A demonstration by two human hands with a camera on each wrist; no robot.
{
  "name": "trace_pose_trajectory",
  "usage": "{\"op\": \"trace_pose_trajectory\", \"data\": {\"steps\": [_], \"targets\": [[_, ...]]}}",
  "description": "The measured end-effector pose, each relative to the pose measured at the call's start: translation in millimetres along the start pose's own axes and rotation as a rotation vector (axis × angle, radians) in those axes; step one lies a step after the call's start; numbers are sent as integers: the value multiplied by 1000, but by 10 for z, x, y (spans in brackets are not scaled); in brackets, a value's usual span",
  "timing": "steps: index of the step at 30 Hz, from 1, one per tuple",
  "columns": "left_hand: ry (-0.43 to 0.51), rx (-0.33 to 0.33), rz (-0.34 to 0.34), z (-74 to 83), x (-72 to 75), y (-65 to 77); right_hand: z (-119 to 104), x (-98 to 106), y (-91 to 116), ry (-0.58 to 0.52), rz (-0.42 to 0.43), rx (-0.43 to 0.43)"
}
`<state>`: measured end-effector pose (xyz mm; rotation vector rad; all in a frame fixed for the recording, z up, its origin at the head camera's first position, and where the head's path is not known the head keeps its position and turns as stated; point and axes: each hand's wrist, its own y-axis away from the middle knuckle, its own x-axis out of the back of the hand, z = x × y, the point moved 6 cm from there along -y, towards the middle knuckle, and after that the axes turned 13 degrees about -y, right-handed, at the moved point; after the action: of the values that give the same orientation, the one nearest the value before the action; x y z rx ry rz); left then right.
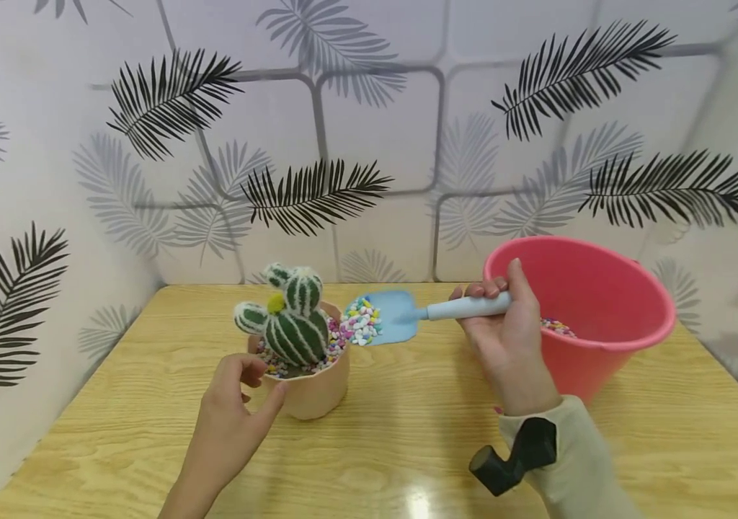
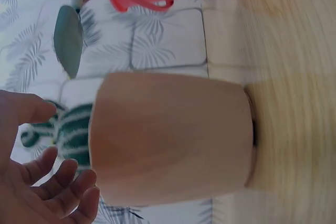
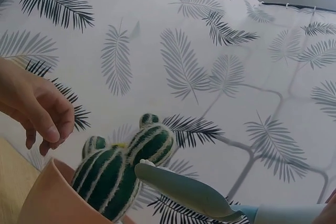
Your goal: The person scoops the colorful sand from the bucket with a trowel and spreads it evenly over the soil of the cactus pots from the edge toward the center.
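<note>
on the table (image 1: 401,447) a bucket (image 1: 579,367) stands at right and a pot (image 1: 317,393) at left, a cactus (image 1: 294,335) in it; the left hand (image 1: 233,404) hangs loose near the pot, holding nothing, though whether it touches is hard to tell; the right hand (image 1: 505,331) grips the scoop (image 1: 398,317), its tip by the pot's right edge, loaded with pebbles (image 1: 361,321): best keep it level until well over, then tip gently beside the cactus
</note>
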<state>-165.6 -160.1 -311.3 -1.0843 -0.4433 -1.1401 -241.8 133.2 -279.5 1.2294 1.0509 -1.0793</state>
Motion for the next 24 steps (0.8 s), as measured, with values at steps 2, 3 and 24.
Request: {"op": "trace_pose_trajectory", "data": {"steps": [2,3,24], "targets": [[4,52,-17,-96,-20,-14,11,31,-5,28,10,10],[12,77,-32,-142,-38,-18,16,51,-6,36,20,13],[279,0,-288,-749,-436,-254,260,280,-56,221,-22,84]]}}
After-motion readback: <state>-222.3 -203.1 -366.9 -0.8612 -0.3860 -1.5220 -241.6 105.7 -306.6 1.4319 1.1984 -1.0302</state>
